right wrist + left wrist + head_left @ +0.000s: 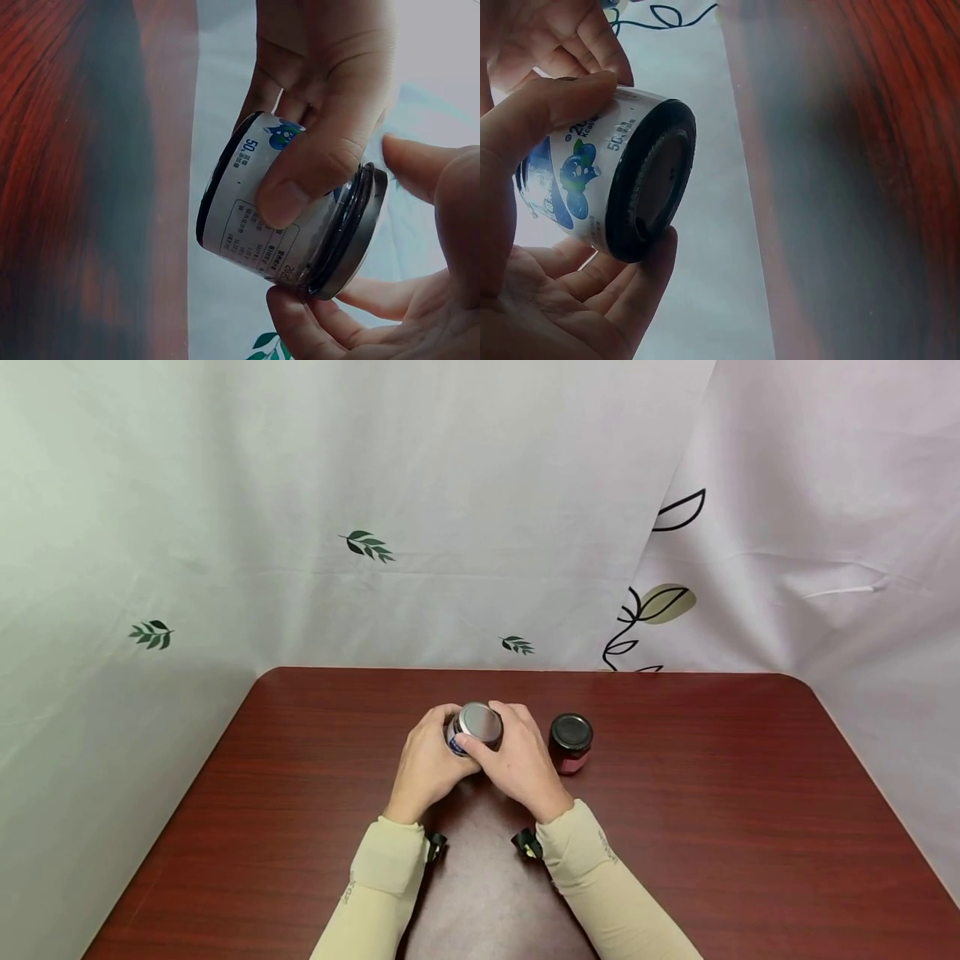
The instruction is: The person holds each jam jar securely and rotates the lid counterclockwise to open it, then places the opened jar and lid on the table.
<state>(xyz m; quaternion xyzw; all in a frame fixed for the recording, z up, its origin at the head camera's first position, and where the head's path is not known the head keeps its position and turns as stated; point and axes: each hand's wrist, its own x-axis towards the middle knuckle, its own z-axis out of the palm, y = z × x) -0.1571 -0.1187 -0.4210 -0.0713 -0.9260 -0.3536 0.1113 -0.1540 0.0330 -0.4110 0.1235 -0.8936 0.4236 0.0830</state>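
A glass jar (456,737) with a silver lid (482,722) is held above the table between both hands. Its white label carries a blueberry picture, and a dark base (656,184) shows in the left wrist view. My left hand (429,762) grips the jar's body, thumb lying across the label. At the lid end, my right hand (522,762) curls its thumb and fingers about the rim. From the right wrist, the jar (232,199) looks tilted, its lid (364,236) toward the right hand.
A second jar (572,743), with a black lid and a reddish label, stands on the brown table (712,827) just right of the right hand. Behind the table's far edge hangs a pale curtain (450,468) with leaf prints.
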